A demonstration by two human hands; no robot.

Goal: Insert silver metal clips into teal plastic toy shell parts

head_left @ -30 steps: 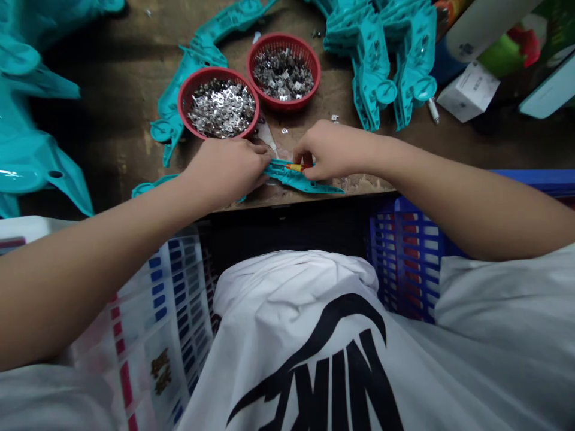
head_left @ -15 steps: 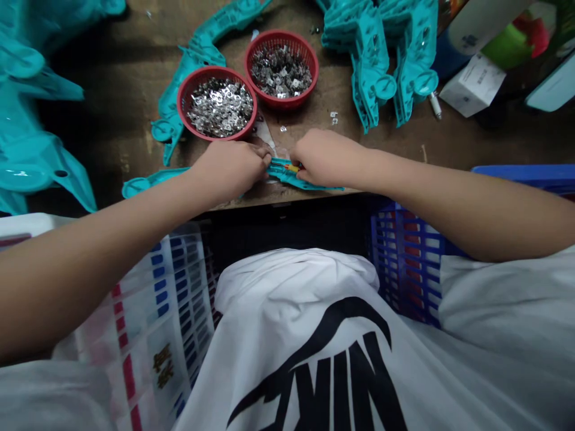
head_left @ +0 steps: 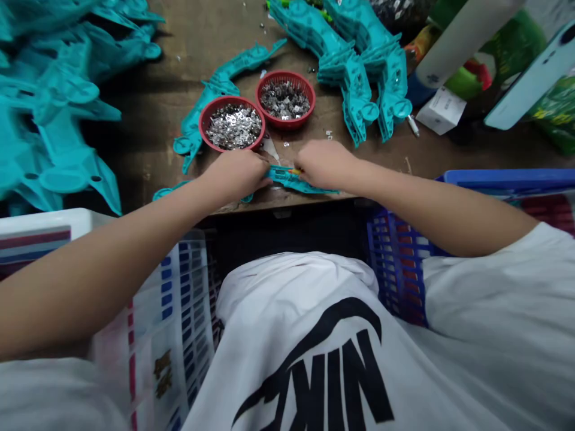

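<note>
At the front edge of the table lies a teal plastic part, long and narrow, partly covered by both hands. My left hand is closed on it, fingers pressed over its middle. My right hand is closed over the part's right side, gripping a small orange-and-yellow tool whose kind I cannot make out; most of it is hidden in the fingers. Just beyond the hands stand two red baskets of small metal clips. A few loose clips lie on the tabletop.
Teal parts are heaped at the left, and stacked teal parts lie at the back right. A white box and a phone are at the right. Plastic crates flank my lap, a blue one on the right.
The camera view has tilted up, so more of the table's far side shows. Both hands stay on the teal part, with the orange-and-yellow tool still in my right hand.
</note>
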